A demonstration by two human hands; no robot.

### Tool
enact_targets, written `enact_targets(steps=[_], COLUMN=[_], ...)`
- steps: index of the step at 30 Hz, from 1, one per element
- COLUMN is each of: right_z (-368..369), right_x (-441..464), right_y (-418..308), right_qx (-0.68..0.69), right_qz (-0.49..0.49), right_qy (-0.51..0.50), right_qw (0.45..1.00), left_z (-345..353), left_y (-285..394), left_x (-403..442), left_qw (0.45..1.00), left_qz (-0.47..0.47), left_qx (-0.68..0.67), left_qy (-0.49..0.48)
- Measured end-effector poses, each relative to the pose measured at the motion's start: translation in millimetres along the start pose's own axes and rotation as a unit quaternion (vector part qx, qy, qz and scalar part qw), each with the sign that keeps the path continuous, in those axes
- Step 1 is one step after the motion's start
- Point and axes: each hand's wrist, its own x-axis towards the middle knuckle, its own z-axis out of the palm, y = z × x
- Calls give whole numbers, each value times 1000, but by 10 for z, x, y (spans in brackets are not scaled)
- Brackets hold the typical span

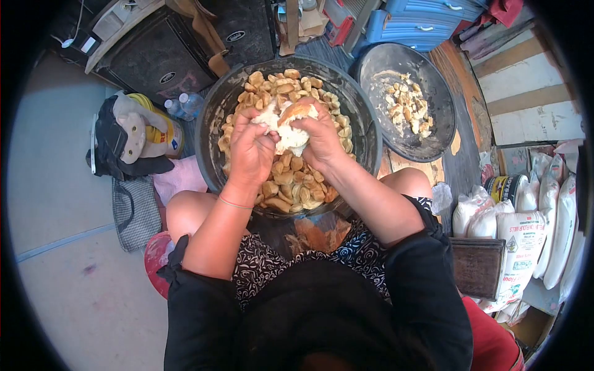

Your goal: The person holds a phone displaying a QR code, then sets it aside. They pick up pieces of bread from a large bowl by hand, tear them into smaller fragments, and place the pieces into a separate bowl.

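Note:
Both of my hands are over a large black basin [207,167] heaped with golden-brown bread pieces [299,185]. Between them is a torn bread roll [288,137], its white crumb showing and a brown crust at the upper right. My left hand [252,143] pinches the roll's left side with bent fingers. My right hand [322,139] grips its right side, the thumb pressed towards the crumb. Parts of the fingers are hidden behind the bread.
A second black basin [442,133] at the upper right holds broken bread bits [408,105]. Plastic bottles [185,105] and a grey plush toy [132,127] are on the left. White flour sacks [520,247] stand at the right, beside a dark wooden box [477,267]. Blue drawers [408,28] are behind.

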Motion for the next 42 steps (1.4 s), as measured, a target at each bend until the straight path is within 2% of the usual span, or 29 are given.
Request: enact_targets(steps=[3, 6, 7, 9, 10, 12, 13, 15, 20, 22, 23, 25, 27, 29, 30, 31, 32, 33, 35, 36, 40, 42], right_z=[-41, -40, -47, -44, -73, -43, -29, -29, -107, -131, -145, -184, -253, -231, -241, -200, -159, -134, -156, -160, -177, -180], right_x=[64, 83, 77, 35, 32, 16, 11, 9, 36, 73, 82, 99, 115, 114, 131, 117, 82, 52, 32, 28, 10, -4], right_y=[-98, -183, -173, -150, -136, -93, -79, -85, -102, -189, -231, -323, -311, -254, -201, -169, -133, -112, -65, -24, 71, 93], right_qx=[-38, -241, -241, -388, -328, -304, -281, -275, -282, -405, -404, -530, -531, -349, -280, -281, -165, -46, -44, -37, -18, -22], right_qz=[-59, -54, -54, -46, 13, 0, -12, 2, -3, -18, -18, -8, -21, 13, 41, 42, 59, 75, 78, 72, 53, 50], right_qy=[54, 9, 8, -31, -52, -51, -52, -63, -87, -132, -131, -129, -138, -45, 0, 0, 37, 74, 77, 71, 69, 77], right_qw=[996, 969, 969, 920, 943, 951, 958, 959, 955, 905, 905, 838, 836, 936, 959, 959, 984, 993, 993, 994, 996, 995], left_z=[5, -25, -30, -16, -6, 21, 14, -5, -20, -53, -84, -136, -125, -134, -157, -129, -111, -122, -172, 2, -74, -54], left_y=[145, 127, 87, 7, -14, -10, 4, 58, 169, 198, 230, 311, 363, 334, 203, 107, 41, -30, -198, -147, -141, -141], left_x=[51, 81, 84, 66, 60, 47, 51, 65, 53, 75, 95, 123, 111, 107, 106, 95, 64, 55, 38, -32, 7, -7], left_qw=[999, 995, 991, 990, 979, 955, 955, 964, 965, 954, 954, 885, 878, 871, 871, 868, 889, 889, 879, 907, 900, 932], left_qz=[27, 21, 7, 5, 14, 32, 31, -41, -87, -84, -84, -48, -55, -60, -6, 48, -14, -15, 15, -18, -47, -68], left_qx=[24, 92, 136, 138, 204, 296, 296, 260, 245, 281, 282, 463, 475, 487, 489, 490, 455, 454, 472, 417, 429, 353], left_qy=[28, 8, -13, -6, -8, -17, -17, -23, -25, -62, -63, -28, -22, -15, -39, -63, -50, -50, -68, -58, -56, -55])
